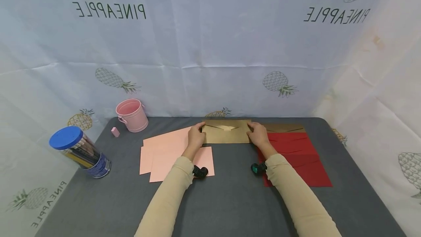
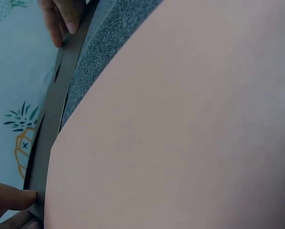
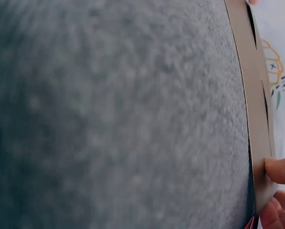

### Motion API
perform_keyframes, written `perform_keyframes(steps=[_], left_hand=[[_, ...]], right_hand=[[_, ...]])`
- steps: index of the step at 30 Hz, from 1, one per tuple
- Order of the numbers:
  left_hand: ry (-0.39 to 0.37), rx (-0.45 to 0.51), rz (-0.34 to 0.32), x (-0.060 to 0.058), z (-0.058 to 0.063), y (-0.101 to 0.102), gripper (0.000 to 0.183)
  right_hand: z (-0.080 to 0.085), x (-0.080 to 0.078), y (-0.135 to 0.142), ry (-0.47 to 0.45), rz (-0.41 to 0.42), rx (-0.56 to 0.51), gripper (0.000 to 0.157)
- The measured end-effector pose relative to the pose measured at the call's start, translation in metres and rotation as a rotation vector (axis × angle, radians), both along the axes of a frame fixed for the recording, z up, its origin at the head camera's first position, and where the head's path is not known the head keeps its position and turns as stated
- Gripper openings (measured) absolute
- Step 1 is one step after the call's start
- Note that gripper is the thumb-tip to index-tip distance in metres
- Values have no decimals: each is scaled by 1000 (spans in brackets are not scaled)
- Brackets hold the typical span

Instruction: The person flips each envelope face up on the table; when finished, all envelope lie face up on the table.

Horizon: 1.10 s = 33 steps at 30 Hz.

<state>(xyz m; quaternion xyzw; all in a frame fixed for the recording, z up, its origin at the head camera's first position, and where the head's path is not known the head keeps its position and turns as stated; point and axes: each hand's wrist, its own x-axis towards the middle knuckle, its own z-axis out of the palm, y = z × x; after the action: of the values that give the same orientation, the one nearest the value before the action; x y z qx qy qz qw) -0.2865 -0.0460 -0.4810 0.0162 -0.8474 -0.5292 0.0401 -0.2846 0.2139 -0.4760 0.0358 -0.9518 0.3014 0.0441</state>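
Between both hands is a gold envelope (image 1: 227, 136), its flap side showing, near the back edge of the table. My left hand (image 1: 196, 136) pinches its left end, thumb on the near face, as the left wrist view also shows. At the opposite end my right hand (image 1: 259, 135) pinches the envelope between thumb and fingers; in the right wrist view the thumb (image 3: 279, 170) presses on the gold paper. Pale pink sheets (image 1: 171, 158) lie overlapping beneath and beside my left forearm. Red envelopes (image 1: 300, 153) lie by my right hand, next to another gold envelope (image 1: 284, 127) behind them.
A pink bucket (image 1: 135, 118) stands at the back left, with a small pink block (image 1: 115, 132) beside it. Further left is a clear jar (image 1: 83, 153) of pencils with a blue lid. A pineapple-print cloth (image 1: 197, 46) hangs behind the grey table (image 1: 227, 207).
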Motion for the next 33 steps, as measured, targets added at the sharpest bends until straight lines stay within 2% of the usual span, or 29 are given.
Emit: perform_keyframes(steps=[3,7,12,14,16,18,20,24,28,33], left_hand=[[-17,-4,-8,-2,-2,0,55],[-53,43,-31,-4,-4,-4,55],[-76,267,-59,-3,0,-21,46],[-73,344,-68,2,7,-34,45],[-65,359,-84,11,16,-50,44],[-66,320,-101,23,24,-69,44],[-66,236,-130,36,29,-91,45],[-56,39,-170,64,30,-132,48],[-56,-13,-197,89,29,-163,51],[-49,-61,-191,109,23,-185,52]], right_hand=[[-1,-1,-2,-16,-6,51,43],[0,-2,-3,-31,-6,87,41],[4,5,-4,20,-15,42,44],[7,12,-6,51,-7,-16,45],[12,21,-10,62,13,-91,47],[14,31,-15,41,41,-177,49],[14,42,-21,1,72,-258,52],[12,66,-37,-70,143,-427,55],[6,86,-57,-100,221,-522,56],[-2,102,-80,-140,297,-551,57]])
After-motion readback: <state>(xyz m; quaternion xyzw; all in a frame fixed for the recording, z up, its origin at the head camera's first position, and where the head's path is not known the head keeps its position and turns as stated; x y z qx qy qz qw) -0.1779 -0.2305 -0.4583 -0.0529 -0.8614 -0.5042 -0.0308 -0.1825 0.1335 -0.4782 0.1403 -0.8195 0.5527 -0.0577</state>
